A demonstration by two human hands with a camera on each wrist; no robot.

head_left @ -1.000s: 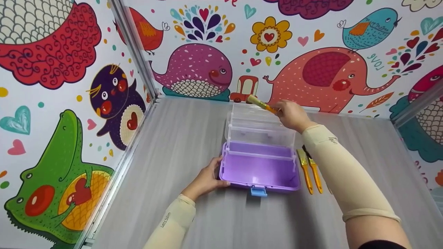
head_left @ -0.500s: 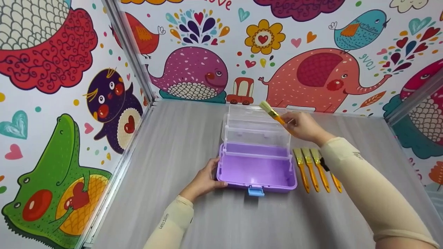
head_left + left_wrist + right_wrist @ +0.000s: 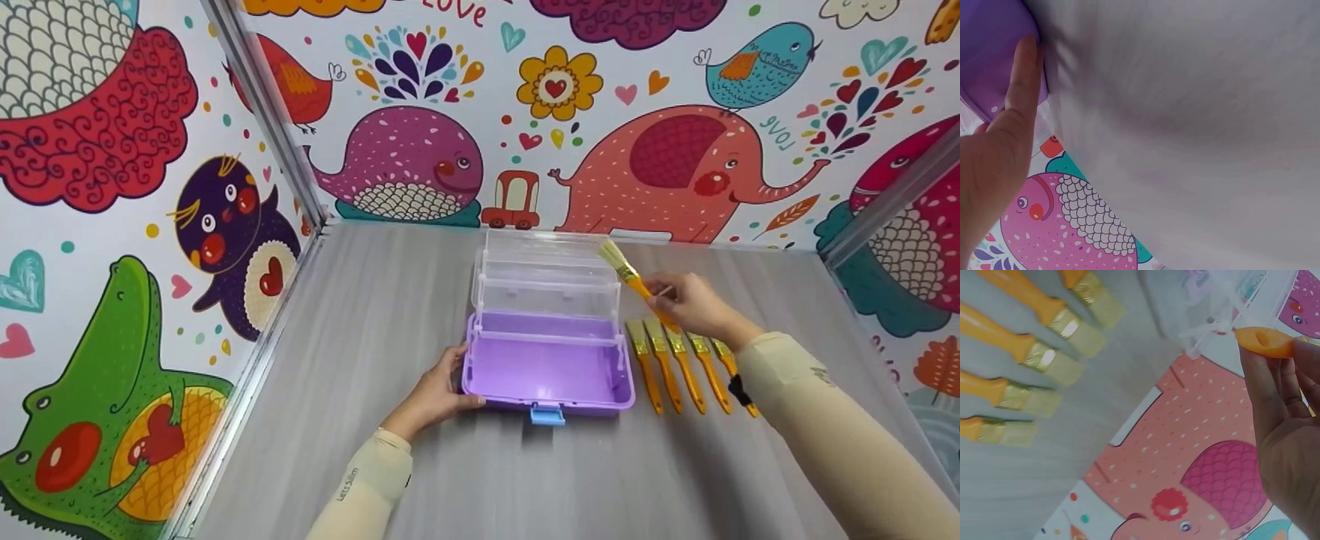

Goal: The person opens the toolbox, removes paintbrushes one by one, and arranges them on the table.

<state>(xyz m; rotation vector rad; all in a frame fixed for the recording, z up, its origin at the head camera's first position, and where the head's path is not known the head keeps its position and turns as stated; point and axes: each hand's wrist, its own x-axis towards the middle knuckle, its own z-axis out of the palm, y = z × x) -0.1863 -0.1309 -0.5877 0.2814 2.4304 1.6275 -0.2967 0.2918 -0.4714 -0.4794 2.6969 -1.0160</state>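
In the head view, my left hand (image 3: 431,394) holds the left front corner of a purple plastic box (image 3: 551,405), the thumb at its front and the fingers along its side. The clear lid and trays (image 3: 551,289) are raised toward the back, and nothing lies on the purple floor inside. My right hand (image 3: 697,304) pinches the orange handle of a flat paintbrush (image 3: 636,283), bristles pointing up and left. That brush is above the table, right of the box. The right wrist view shows its handle end (image 3: 1264,342) between thumb and fingers.
Several orange-handled paintbrushes (image 3: 681,371) lie in a row on the grey table (image 3: 360,300), close to the box's right side. A blue latch (image 3: 547,414) hangs at the box front. Cartoon-printed walls (image 3: 405,165) bound the back and sides.
My right hand has moved right and toward me with the paintbrush, from over the raised lid to beside it. More of the brushes on the table show. My left hand stays at the box.
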